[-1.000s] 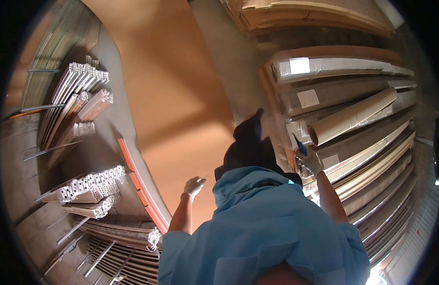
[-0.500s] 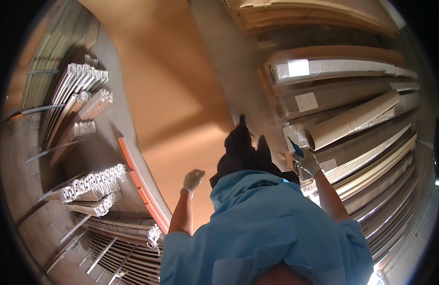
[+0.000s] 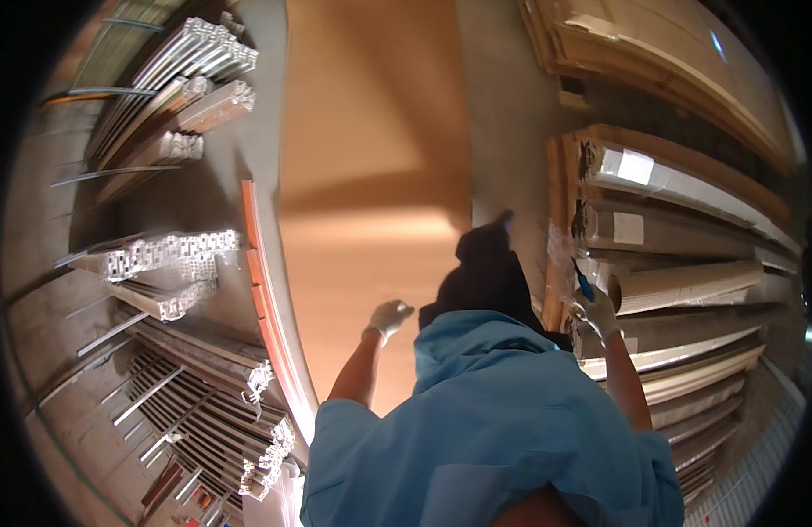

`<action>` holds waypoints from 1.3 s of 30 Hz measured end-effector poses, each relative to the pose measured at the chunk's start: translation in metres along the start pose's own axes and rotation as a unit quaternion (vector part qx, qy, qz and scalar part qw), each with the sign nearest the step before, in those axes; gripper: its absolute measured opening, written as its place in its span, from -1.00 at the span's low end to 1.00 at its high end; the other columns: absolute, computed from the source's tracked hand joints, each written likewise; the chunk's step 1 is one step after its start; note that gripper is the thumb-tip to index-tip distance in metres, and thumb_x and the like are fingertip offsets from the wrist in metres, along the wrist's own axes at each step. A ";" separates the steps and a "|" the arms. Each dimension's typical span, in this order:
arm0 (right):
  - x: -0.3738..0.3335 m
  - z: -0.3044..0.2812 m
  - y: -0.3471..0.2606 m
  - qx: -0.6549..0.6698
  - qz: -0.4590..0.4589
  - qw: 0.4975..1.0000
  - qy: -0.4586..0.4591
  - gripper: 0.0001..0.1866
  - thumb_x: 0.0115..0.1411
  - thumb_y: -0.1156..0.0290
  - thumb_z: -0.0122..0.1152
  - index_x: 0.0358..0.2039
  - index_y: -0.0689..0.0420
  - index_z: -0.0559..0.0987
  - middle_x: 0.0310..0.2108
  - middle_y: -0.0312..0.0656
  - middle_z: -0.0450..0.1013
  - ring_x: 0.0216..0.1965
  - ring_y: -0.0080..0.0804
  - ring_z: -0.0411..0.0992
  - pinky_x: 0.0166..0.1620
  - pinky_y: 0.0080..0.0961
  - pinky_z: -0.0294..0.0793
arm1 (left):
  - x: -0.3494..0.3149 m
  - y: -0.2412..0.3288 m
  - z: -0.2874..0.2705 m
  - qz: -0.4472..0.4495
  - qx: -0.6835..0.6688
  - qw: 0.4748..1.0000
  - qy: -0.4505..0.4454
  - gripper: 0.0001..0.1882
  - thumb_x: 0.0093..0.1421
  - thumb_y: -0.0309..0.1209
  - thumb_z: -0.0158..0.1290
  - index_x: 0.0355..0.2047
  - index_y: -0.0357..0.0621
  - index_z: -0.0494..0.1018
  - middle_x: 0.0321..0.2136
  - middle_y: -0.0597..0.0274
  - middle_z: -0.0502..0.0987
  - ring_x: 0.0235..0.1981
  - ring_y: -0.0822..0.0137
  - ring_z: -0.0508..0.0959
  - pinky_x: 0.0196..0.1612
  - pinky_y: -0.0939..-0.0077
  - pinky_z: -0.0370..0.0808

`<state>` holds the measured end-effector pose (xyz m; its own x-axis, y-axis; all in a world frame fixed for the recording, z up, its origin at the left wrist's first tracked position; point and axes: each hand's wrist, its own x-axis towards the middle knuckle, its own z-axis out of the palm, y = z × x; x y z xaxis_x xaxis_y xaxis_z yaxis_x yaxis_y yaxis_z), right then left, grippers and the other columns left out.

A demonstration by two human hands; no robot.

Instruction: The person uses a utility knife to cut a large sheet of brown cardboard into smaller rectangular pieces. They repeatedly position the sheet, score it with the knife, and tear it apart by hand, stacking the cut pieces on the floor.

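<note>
My left hand (image 3: pixel 388 320), in a pale glove, hangs in the air over a long brown sheet (image 3: pixel 375 114) that looks like cardboard. Its fingers are loosely curled, with nothing visible in them. On the other side, my gloved right hand (image 3: pixel 601 316) is closed around a slim blue-handled tool (image 3: pixel 585 286) with a thin dark tip; its exact kind is too small to tell. That hand is nearest a cardboard tube (image 3: pixel 687 287) and the ends of long wrapped packages (image 3: pixel 678 230) stacked at the right. Whether it touches them I cannot tell.
Metal profiles (image 3: pixel 173 255) lie in bundles on rack arms at the left. A red-orange and white strip (image 3: pixel 264 303) runs along the sheet's left side. Large flat cartons (image 3: pixel 661 53) stand at the far right. Grey floor (image 3: pixel 503 114) shows beside the sheet.
The whole view has turned and shifted, so the brown sheet now runs straight ahead. My left hand has risen slightly and moved right in the picture. The blue-handled tool stays in my right hand.
</note>
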<state>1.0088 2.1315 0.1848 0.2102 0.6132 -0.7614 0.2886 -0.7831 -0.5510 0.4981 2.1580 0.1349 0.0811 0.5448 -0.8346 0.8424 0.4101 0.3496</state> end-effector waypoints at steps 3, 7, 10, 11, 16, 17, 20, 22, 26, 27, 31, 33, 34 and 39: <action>-0.001 0.016 0.003 -0.002 0.003 1.000 0.006 -0.76 0.16 0.22 0.25 -0.35 0.13 0.50 -0.56 -0.31 0.40 -0.61 -0.59 0.36 -0.53 -0.55 0.39 | 0.015 -0.008 -0.013 -0.006 -0.221 0.975 -0.007 -0.66 0.17 -0.12 0.08 -0.25 -0.15 0.55 -0.38 0.18 0.60 -0.44 0.34 0.54 -0.31 0.40 0.47; -0.008 0.047 -0.011 -0.024 0.061 0.998 -0.008 -0.73 0.12 0.21 0.29 -0.36 0.15 0.50 -0.60 -0.32 0.38 -0.64 -0.63 0.32 -0.57 -0.57 0.33 | 0.018 -0.038 -0.037 -0.040 -0.365 0.930 -0.006 -0.71 0.19 -0.17 0.07 -0.31 -0.15 0.53 -0.52 0.35 0.52 -0.56 0.54 0.44 -0.47 0.59 0.40; -0.013 0.081 -0.028 0.004 0.108 0.994 -0.007 -0.74 0.14 0.23 0.28 -0.34 0.16 0.50 -0.58 -0.33 0.37 -0.63 -0.62 0.32 -0.56 -0.58 0.34 | 0.016 -0.078 -0.060 -0.082 -0.373 0.923 -0.033 -0.77 0.23 -0.25 0.06 -0.26 -0.15 0.49 -0.50 0.34 0.49 -0.53 0.53 0.47 -0.45 0.65 0.42; -0.012 0.097 -0.033 0.003 0.111 0.994 -0.004 -0.75 0.15 0.24 0.26 -0.32 0.15 0.49 -0.56 -0.34 0.37 -0.61 -0.62 0.32 -0.54 -0.59 0.34 | 0.016 -0.095 -0.067 -0.088 -0.358 0.929 -0.034 -0.74 0.22 -0.22 0.06 -0.24 -0.15 0.49 -0.46 0.33 0.51 -0.49 0.50 0.50 -0.39 0.59 0.47; -0.014 0.188 -0.048 -0.004 0.158 0.987 0.022 -0.75 0.15 0.25 0.26 -0.28 0.15 0.51 -0.53 -0.30 0.40 -0.60 -0.60 0.35 -0.54 -0.58 0.36 | 0.032 -0.226 -0.109 -0.109 -0.431 0.896 -0.017 -0.70 0.21 -0.19 0.07 -0.18 -0.13 0.49 -0.40 0.29 0.55 -0.44 0.43 0.54 -0.33 0.53 0.50; -0.010 0.214 -0.051 -0.009 0.160 0.986 0.043 -0.73 0.14 0.26 0.28 -0.28 0.18 0.51 -0.54 -0.28 0.41 -0.63 -0.58 0.35 -0.56 -0.57 0.35 | 0.042 -0.260 -0.119 -0.118 -0.440 0.890 -0.007 -0.71 0.21 -0.20 0.07 -0.17 -0.12 0.49 -0.40 0.29 0.55 -0.44 0.43 0.54 -0.34 0.52 0.50; 0.015 0.285 -0.063 -0.028 0.175 0.980 0.088 -0.73 0.13 0.25 0.28 -0.30 0.18 0.53 -0.59 -0.28 0.42 -0.68 -0.57 0.34 -0.60 -0.56 0.32 | 0.066 -0.373 -0.138 -0.140 -0.489 0.860 0.038 -0.74 0.22 -0.24 0.07 -0.17 -0.12 0.49 -0.42 0.30 0.54 -0.49 0.44 0.54 -0.40 0.51 0.50; 0.049 0.333 -0.072 -0.035 0.196 0.974 0.112 -0.74 0.14 0.25 0.26 -0.29 0.17 0.52 -0.63 -0.31 0.40 -0.69 -0.56 0.34 -0.62 -0.57 0.30 | 0.089 -0.445 -0.144 -0.172 -0.479 0.857 0.077 -0.77 0.22 -0.25 0.09 -0.21 -0.10 0.47 -0.55 0.37 0.47 -0.62 0.51 0.42 -0.55 0.58 0.41; 0.128 0.394 -0.089 0.003 0.156 0.981 0.114 -0.78 0.14 0.27 0.26 -0.32 0.15 0.53 -0.64 -0.31 0.41 -0.70 -0.56 0.35 -0.64 -0.59 0.30 | 0.158 -0.551 -0.143 -0.178 -0.275 0.935 0.137 -0.67 0.22 -0.18 0.10 -0.14 -0.15 0.46 -0.52 0.30 0.48 -0.60 0.46 0.42 -0.56 0.55 0.39; 0.149 0.407 -0.087 0.026 0.150 0.981 0.122 -0.77 0.15 0.26 0.24 -0.33 0.16 0.53 -0.62 -0.29 0.42 -0.68 -0.57 0.35 -0.62 -0.59 0.32 | 0.184 -0.566 -0.138 -0.198 -0.198 0.950 0.139 -0.63 0.23 -0.15 0.09 -0.11 -0.16 0.45 -0.48 0.26 0.50 -0.57 0.41 0.45 -0.54 0.50 0.42; 0.260 0.435 -0.046 0.048 0.120 0.980 0.152 -0.76 0.19 0.23 0.19 -0.37 0.18 0.53 -0.54 -0.25 0.44 -0.66 -0.57 0.35 -0.56 -0.58 0.38 | 0.288 -0.612 -0.130 -0.084 -0.150 0.962 0.214 -0.52 0.27 -0.08 0.01 0.06 -0.13 0.36 -0.16 0.05 0.51 -0.20 0.14 0.50 -0.15 0.23 0.45; 0.330 0.434 -0.014 0.032 0.109 0.980 0.164 -0.77 0.20 0.22 0.17 -0.37 0.15 0.53 -0.54 -0.28 0.43 -0.66 -0.58 0.34 -0.54 -0.60 0.38 | 0.347 -0.638 -0.142 -0.131 -0.170 0.948 0.235 -0.52 0.29 -0.08 -0.03 0.10 -0.08 0.34 0.01 0.02 0.44 -0.02 0.10 0.44 0.04 0.16 0.37; 0.367 0.429 0.002 0.032 0.094 0.978 0.182 -0.75 0.20 0.19 0.18 -0.36 0.14 0.53 -0.56 -0.28 0.42 -0.65 -0.58 0.34 -0.54 -0.58 0.37 | 0.375 -0.652 -0.153 -0.149 -0.148 0.945 0.252 -0.54 0.30 -0.09 -0.04 0.10 -0.06 0.35 0.05 0.03 0.41 0.03 0.11 0.41 0.09 0.17 0.33; 0.501 0.411 0.067 -0.114 0.149 0.945 0.268 -0.63 0.16 0.02 0.18 -0.38 0.11 0.55 -0.66 -0.26 0.37 -0.65 -0.50 0.36 -0.54 -0.47 0.34 | 0.507 -0.693 -0.222 -0.296 -0.129 0.865 0.384 -0.47 0.34 -0.17 -0.12 0.29 0.06 0.12 0.22 -0.02 0.24 0.22 0.00 0.25 0.23 0.18 0.26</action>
<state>0.7496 2.3432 -0.3737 0.7396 0.3805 -0.5551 0.3219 -0.9244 -0.2047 -0.1625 2.3127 -0.4361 -0.7857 0.4677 -0.4048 0.4595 0.8794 0.1241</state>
